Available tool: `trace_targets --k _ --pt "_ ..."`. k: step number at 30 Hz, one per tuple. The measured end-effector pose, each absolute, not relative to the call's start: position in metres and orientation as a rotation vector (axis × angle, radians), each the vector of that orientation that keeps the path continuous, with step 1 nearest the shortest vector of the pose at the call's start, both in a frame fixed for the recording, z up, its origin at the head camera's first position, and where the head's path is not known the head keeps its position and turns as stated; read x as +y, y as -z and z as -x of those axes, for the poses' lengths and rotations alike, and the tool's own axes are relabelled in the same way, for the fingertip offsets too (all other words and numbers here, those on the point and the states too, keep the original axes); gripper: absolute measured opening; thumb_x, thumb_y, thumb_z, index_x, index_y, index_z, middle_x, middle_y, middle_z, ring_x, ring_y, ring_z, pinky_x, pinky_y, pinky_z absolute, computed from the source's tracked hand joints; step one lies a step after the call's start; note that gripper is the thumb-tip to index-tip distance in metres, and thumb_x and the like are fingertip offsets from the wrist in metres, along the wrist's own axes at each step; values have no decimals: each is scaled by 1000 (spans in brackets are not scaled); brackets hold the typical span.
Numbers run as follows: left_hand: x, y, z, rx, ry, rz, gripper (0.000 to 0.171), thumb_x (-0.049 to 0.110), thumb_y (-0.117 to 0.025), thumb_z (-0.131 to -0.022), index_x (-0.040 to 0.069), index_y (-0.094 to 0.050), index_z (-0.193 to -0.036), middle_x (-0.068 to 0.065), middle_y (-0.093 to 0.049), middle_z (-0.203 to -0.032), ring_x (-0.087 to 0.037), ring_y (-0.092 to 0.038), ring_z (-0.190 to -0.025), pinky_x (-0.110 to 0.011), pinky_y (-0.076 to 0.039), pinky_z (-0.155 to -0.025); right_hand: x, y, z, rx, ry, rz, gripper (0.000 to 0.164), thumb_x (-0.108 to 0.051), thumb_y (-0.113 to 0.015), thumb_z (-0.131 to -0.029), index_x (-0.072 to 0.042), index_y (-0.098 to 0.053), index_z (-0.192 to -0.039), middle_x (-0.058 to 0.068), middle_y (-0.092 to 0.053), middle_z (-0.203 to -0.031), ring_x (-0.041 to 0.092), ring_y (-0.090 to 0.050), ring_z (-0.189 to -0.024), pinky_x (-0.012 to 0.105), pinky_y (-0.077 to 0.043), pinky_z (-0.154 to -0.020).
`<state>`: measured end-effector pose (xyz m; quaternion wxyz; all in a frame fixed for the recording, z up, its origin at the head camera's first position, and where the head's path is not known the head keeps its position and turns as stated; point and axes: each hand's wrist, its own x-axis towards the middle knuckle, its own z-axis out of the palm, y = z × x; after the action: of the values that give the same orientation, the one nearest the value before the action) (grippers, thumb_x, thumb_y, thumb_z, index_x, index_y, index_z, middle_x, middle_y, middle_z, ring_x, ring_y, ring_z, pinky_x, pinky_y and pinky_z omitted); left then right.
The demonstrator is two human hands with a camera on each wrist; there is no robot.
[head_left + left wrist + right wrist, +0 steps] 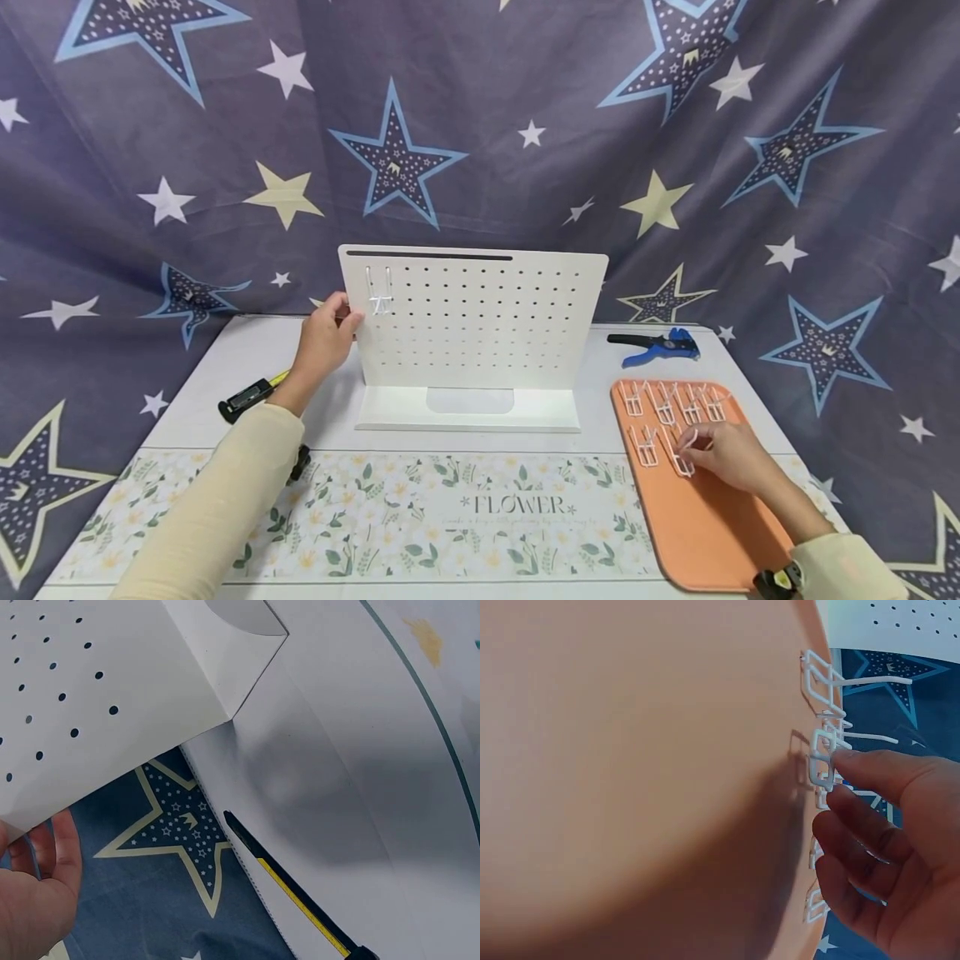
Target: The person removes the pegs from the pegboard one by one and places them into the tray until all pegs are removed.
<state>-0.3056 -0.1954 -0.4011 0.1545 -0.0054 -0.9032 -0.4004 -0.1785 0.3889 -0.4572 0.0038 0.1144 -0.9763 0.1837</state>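
At its left edge, the white pegboard [480, 375] is gripped by my left hand [324, 340]; in the left wrist view the fingers [66, 844] lie behind the board. The board stands upright on its flat base. One white wire hook [380, 305] hangs in the top left holes. Over the orange tray [720, 533], my right hand [727, 457] pinches another white wire pegboard hook [812, 761] between thumb and finger. Several more hooks, such as the front left hook [645, 450], lie in rows on the tray's far half.
Blue and black wire-stripper pliers [656, 345] lie behind the tray. A black and yellow utility knife [247, 398] is at the left, near my left forearm. A flowered mat [450, 525] runs along the front of the white table, with a star-patterned curtain [480, 100] behind.
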Motion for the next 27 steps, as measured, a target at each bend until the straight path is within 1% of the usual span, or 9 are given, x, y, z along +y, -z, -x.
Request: trace_targets --k 6,10,14,19,23,27 --pt "-196 401 305 -2593 1151 18 24 22 -51 -108 4 -57 -124 -18 -67 -107 -30 -65 -89 -38 -54 -76 389 461 177 -3095 -593 -332 12 -14 -80 -85 -24 -74 -81 -15 -69 -73 -3 -54 -65 23 -44 -62" --pt "-196 401 305 -2601 1160 13 25 22 -50 -108 4 -56 -125 -19 -67 -109 -31 -66 -92 -41 -56 -79 389 462 177 -3109 -610 -319 10 -14 -79 -85 -22 -75 -83 -14 -69 -73 -3 -54 -64 22 -44 -61" --pt "-196 401 305 -2601 1170 8 26 22 -50 -108 4 -56 -126 -20 -67 -112 -32 -67 -95 -45 -58 -83 389 462 176 -3111 -588 -317 8 -16 -79 -86 -23 -75 -83 -15 -69 -72 -2 -55 -63 23 -44 -60" --pt "-196 400 305 -2595 1172 11 25 21 -50 -108 4 -57 -125 -20 -67 -111 -31 -67 -95 -43 -58 -82 389 462 176 -3115 -574 -301 8 -18 -80 -86 -23 -74 -83 -14 -69 -73 -1 -57 -65 24 -44 -61" --pt "-196 401 304 -2595 1171 18 25 21 -51 -108 4 -57 -125 -19 -67 -110 -31 -67 -94 -43 -58 -81 390 460 175 -3132 -612 -300 6 -17 -79 -86 -20 -75 -87 -13 -70 -74 0 -57 -65 23 -44 -60" --pt "-197 401 305 -2595 1167 19 25 22 -50 -108 4 -57 -124 -19 -67 -110 -31 -67 -94 -43 -58 -81 392 454 175 -3142 -653 -335 7 -14 -78 -86 -18 -73 -90 -12 -67 -72 0 -56 -64 23 -43 -60"
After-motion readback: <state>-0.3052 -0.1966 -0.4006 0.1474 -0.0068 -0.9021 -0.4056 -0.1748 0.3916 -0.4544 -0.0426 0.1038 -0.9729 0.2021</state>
